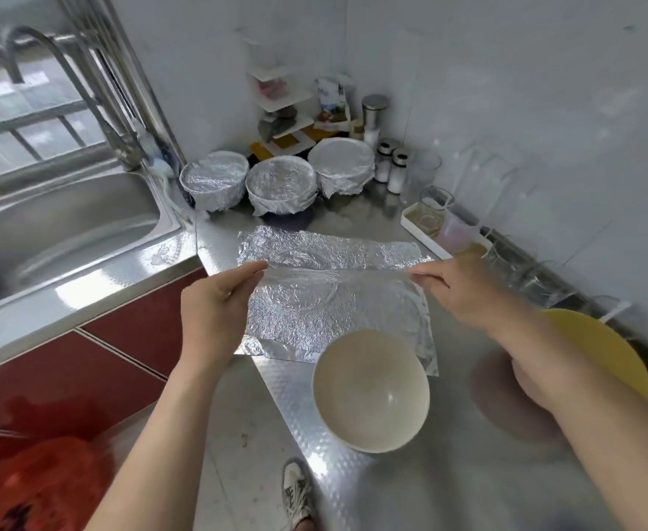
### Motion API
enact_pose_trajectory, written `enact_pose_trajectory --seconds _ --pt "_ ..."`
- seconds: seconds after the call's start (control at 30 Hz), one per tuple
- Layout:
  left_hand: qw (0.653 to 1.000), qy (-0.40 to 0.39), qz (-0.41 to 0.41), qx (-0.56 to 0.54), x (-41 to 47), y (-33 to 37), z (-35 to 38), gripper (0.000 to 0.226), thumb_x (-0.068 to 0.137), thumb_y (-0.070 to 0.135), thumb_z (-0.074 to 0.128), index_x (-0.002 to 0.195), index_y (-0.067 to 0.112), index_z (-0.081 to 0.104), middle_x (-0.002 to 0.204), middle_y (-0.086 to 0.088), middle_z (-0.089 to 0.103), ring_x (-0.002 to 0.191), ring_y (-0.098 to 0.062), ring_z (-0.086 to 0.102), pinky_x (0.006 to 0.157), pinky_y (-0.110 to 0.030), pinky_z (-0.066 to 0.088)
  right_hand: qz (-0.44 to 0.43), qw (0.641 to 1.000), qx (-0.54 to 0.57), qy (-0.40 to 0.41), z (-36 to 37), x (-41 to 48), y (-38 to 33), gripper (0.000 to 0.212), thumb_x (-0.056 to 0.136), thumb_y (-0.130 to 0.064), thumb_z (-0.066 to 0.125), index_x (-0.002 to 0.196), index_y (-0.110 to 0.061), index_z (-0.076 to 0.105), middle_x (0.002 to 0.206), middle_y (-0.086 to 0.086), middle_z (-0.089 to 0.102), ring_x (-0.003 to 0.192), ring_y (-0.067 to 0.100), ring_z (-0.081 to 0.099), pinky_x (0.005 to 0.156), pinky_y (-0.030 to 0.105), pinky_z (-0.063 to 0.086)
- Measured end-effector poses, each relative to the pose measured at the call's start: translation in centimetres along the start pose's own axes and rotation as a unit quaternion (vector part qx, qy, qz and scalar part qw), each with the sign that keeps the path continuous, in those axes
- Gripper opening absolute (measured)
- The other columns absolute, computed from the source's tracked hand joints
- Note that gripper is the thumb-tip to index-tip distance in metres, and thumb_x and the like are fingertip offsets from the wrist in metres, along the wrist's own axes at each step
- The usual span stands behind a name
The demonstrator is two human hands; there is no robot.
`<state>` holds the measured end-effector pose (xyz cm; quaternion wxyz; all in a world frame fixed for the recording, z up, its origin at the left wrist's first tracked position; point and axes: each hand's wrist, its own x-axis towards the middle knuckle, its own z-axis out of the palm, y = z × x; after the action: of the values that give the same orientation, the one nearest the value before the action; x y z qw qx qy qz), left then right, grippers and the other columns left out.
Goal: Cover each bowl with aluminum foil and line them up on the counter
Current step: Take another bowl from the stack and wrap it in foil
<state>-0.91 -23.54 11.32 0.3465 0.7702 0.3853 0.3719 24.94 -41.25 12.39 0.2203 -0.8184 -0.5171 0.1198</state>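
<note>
Though blurry, foil (334, 312) (prob. taut) half-aloft.

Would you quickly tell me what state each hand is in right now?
Left hand: closed, pinching the left corner of the foil sheet.
Right hand: closed, pinching the right corner of the same foil sheet.

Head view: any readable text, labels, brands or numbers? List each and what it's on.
No text is legible in this view.
Packet in the back corner: printed front, too blurred to read.
Shoe at the bottom edge: dark markings, not readable as letters.
</note>
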Motion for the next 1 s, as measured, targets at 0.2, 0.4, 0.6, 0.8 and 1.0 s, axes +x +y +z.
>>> enact_pose_trajectory --seconds 0.2,0.4,0.6,0.8,1.0 --pt "0.994 0.036 -0.103 0.004 -4.1 0.6 1.8 0.046 0.084 0.020 0.075 0.125 0.025 0.058 0.108 0.001 0.062 0.082 -0.003 0.059 0.071 -0.013 0.044 0.058 0.995 0.015 0.075 -1.8 -1.2 0.9 0.040 0.099 -0.029 0.050 0.070 -0.002 0.060 0.055 0.007 0.047 0.056 0.027 0.048 0.054 0.033 0.034" --pt "0.877 -0.370 -0.239 0.192 -10.9 -1.4 7.5 0.052 0.095 0.033 0.054 0.141 0.020 0.034 0.121 -0.007 0.063 0.100 -0.026 0.066 0.089 -0.040 0.053 0.178 0.920 0.310 0.160 -2.3 -2.5 1.1 0.038 0.101 -0.018 0.048 0.067 -0.001 0.043 0.062 0.001 0.030 0.053 0.006 0.054 0.070 0.046 0.059" --pt "0.919 -0.261 -0.282 0.092 -11.0 -2.6 8.5 0.036 0.089 0.006 0.048 0.122 0.019 0.047 0.101 -0.007 0.063 0.087 -0.029 0.067 0.078 -0.048 0.058 0.287 0.662 0.671 0.172 0.1 -4.6 0.5 0.011 0.099 -0.013 0.051 0.093 -0.008 0.059 0.079 0.001 0.040 0.052 0.004 0.055 0.051 0.031 0.058" --pt "0.920 -0.207 -0.329 0.042 -9.5 -3.1 8.3 0.039 0.088 0.013 0.052 0.126 0.012 0.044 0.112 -0.009 0.058 0.100 -0.035 0.061 0.070 -0.038 0.057 0.382 0.587 0.697 0.156 3.9 -5.9 -2.9 0.030 0.101 -0.018 0.046 0.072 -0.015 0.048 0.059 0.004 0.045 0.048 0.017 0.052 0.031 0.014 0.038" --pt "0.916 -0.202 -0.345 0.007 -10.5 -3.9 8.7 0.057 0.087 0.017 0.059 0.140 0.017 0.038 0.128 -0.012 0.056 0.108 -0.035 0.060 0.089 -0.052 0.052 0.370 0.504 0.756 0.195 7.0 -6.8 -5.4 0.022 0.098 -0.004 0.045 0.078 -0.010 0.052 0.073 0.006 0.048 0.077 0.028 0.054 0.049 0.031 0.056"
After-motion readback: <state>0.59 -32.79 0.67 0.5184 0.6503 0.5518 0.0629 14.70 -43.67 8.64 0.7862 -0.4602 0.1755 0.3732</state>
